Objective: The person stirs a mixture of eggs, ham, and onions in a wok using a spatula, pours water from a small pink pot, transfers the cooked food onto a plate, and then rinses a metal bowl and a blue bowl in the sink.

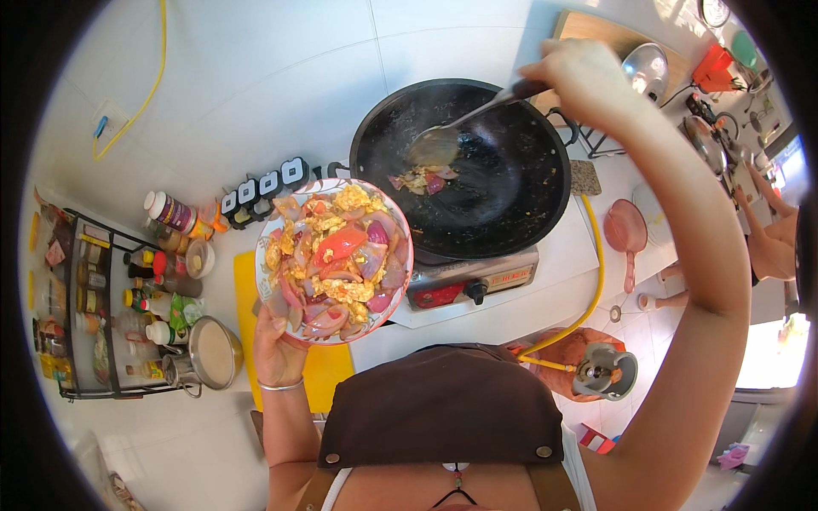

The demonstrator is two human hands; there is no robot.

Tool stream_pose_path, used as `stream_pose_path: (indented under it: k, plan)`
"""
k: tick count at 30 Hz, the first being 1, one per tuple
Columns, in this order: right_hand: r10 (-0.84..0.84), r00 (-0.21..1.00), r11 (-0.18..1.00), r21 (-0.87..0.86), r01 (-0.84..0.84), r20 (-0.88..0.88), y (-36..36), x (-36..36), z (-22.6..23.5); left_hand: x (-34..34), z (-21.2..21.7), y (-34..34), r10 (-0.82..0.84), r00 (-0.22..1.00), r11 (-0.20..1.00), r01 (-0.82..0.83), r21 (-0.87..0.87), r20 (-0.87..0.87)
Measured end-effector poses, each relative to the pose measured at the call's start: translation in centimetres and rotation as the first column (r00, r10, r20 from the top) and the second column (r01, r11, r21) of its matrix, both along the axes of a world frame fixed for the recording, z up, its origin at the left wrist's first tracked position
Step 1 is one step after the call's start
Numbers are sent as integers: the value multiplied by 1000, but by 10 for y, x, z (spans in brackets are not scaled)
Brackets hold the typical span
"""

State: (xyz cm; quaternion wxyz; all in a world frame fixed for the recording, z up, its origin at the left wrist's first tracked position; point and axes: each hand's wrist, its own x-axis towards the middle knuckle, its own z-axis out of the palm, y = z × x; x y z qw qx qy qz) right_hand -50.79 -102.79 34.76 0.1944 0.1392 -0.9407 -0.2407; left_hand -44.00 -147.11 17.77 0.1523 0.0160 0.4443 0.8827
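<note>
One left hand (285, 359) clasps a heaped, round white plate (397, 296) beside the deep black wok (521, 166), apparently against spilling, while the right hand (581, 78) clenches a dark-handled metal spatula (437, 143) above.

Left hand (279, 351) held plate (262, 271) of egg-and-onion stir-fry (336, 260); right hand (584, 77) held spatula (437, 145) at food bits (424, 180) in wok (515, 187).

A patterned white plate (390, 308), heaped with yellow egg (350, 289), red chunks (339, 246) and purple onion (378, 231), is held up by the big black wok (511, 196), where a long-handled spatula (486, 107) slants down, its blade at a small clump of food (419, 180).
</note>
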Motion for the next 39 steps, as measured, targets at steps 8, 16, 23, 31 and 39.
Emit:
stream_pose_path:
  k: [8,16,23,31,39]
  plan:
    - [-534,520,690,-11,724,667,75,-22,27,3,-3,-4,2,1000,1000,-2,10,7]
    - [-151,555,550,-397,734,818,102,-26,-67,6,-6,-9,46,998,999,-47,12,32]
    - [161,535,253,-559,790,829,98,-11,-100,9,1,-5,55,998,998,-55,0,11]
    - [223,577,157,-613,774,786,89,5,-103,7,-2,-5,-14,999,998,12,56,41]
    - [269,579,114,-623,774,769,77,15,-99,9,1,-2,-3,998,997,-2,75,70]
